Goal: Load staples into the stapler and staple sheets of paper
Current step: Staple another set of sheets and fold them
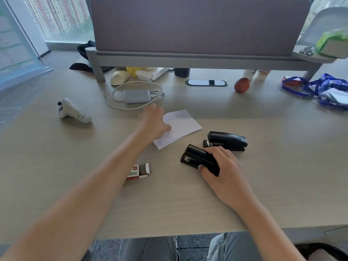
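Stapler [199, 159] gripped in my right hand [224, 170] on the table [263, 194], nose pointing up-left toward the paper sheets [180, 127] under my flat left hand [152, 123], just beyond.

You sat in an office: a wood-grain bench [263, 185] with a fabric divider panel [197, 25] at the far edge, a cable port [206, 82], and tower-block windows [62, 17] far left.
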`<state>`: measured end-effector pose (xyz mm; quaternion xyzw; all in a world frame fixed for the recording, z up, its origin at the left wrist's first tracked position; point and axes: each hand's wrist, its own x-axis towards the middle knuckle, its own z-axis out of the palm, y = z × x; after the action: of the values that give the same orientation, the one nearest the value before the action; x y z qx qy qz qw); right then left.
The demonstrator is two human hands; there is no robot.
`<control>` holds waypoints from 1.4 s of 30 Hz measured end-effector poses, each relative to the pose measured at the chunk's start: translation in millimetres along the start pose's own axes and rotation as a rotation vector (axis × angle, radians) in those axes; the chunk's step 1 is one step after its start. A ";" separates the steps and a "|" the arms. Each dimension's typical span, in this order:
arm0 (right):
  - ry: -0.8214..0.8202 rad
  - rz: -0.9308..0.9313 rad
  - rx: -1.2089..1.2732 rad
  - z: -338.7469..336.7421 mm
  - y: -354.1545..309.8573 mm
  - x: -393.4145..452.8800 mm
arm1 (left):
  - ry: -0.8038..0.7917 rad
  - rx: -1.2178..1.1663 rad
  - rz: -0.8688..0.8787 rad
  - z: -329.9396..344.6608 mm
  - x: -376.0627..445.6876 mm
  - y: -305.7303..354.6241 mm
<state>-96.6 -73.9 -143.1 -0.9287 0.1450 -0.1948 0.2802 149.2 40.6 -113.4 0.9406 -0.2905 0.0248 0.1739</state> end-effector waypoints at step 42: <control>-0.247 0.624 0.911 -59.4 -34.5 -48.1 | -0.214 -1.110 -0.111 -40.3 -136.7 59.5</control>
<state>-159.7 -55.7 -91.1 -0.6429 0.2801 -0.0357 0.7120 4.9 82.1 -77.2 0.7195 -0.2260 -0.2361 0.6128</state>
